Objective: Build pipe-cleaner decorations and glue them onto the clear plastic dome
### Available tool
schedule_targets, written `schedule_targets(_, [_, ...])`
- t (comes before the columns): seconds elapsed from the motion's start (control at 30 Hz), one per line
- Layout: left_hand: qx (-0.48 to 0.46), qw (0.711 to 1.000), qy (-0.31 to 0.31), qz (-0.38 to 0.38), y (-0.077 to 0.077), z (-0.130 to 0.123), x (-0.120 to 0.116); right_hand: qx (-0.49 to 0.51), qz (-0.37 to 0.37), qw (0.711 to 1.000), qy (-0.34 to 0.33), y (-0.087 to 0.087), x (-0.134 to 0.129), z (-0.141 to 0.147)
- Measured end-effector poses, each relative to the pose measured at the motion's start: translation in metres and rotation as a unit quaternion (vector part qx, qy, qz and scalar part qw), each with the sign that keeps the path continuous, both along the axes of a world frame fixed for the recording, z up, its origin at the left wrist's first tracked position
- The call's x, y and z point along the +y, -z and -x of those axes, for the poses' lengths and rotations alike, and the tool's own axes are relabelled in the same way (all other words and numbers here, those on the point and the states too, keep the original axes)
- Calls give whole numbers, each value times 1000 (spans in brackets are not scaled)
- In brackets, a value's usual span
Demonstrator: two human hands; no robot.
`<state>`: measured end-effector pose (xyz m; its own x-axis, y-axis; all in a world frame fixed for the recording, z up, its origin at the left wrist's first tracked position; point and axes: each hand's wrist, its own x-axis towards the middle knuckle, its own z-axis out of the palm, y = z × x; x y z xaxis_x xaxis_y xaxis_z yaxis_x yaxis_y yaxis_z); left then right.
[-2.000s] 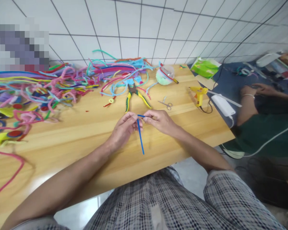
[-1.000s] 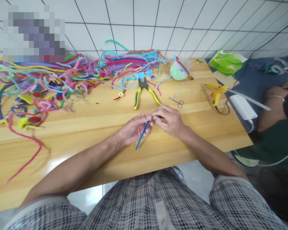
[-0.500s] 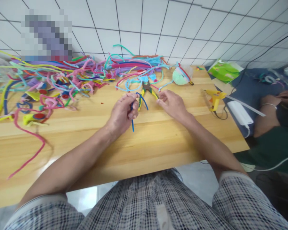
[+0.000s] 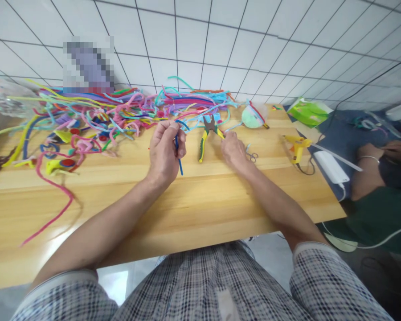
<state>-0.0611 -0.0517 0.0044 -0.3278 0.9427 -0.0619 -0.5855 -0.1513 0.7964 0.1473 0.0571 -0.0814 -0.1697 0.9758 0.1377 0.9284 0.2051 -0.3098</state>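
In the head view, the left grip (image 4: 166, 146) is curled around a bent blue stem (image 4: 180, 166). To its right, the right grip (image 4: 233, 147) touches one handle of the spread pliers (image 4: 210, 126), closure unclear; lifted by that alone, they could snag the light-blue strands (image 4: 203, 119) beyond.

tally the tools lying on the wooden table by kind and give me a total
Pliers: 1, at the right hand
Scissors: 1
Glue gun: 1
Total: 3 tools that I can make out
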Motion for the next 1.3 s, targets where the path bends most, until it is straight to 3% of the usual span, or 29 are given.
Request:
schedule_targets(0.17, [56,998,-27,-5,12,-1,2,184,-93,976,-75,-18,-33,-41])
schedule_targets(0.23, [65,998,0,-9,24,-8,1,326,-42,940,-90,-25,-51,-45])
schedule_targets(0.27, [73,997,22,-1,29,-13,-1,407,16,908,-98,-28,-60,-44])
schedule_targets(0.33, [71,994,83,28,38,-22,-6,544,158,816,-116,-30,-77,-35])
schedule_targets(0.4, [50,987,150,35,43,-29,-11,614,268,733,-117,-29,-91,-24])
schedule_targets(0.5, [19,974,226,25,44,-33,-18,648,337,673,-111,-22,-105,-10])
schedule_targets(0.57, [14,967,252,15,44,-33,-19,654,338,668,-110,-17,-111,-6])
schedule_targets(0.73, [35,963,267,-13,42,-33,-21,643,316,685,-134,-7,-112,-5])
schedule_targets(0.87, [61,967,246,-26,36,-33,-24,645,369,654,-143,-6,-104,-10])
schedule_targets(1.07, [87,970,226,-22,28,-33,-30,580,487,620,-205,-20,-98,-27])
schedule_targets(1.2, [97,967,236,-16,25,-36,-35,562,463,627,-275,-20,-102,-33])
schedule_targets(1.3, [98,964,247,-30,27,-39,-38,560,433,653,-270,-17,-107,-32])
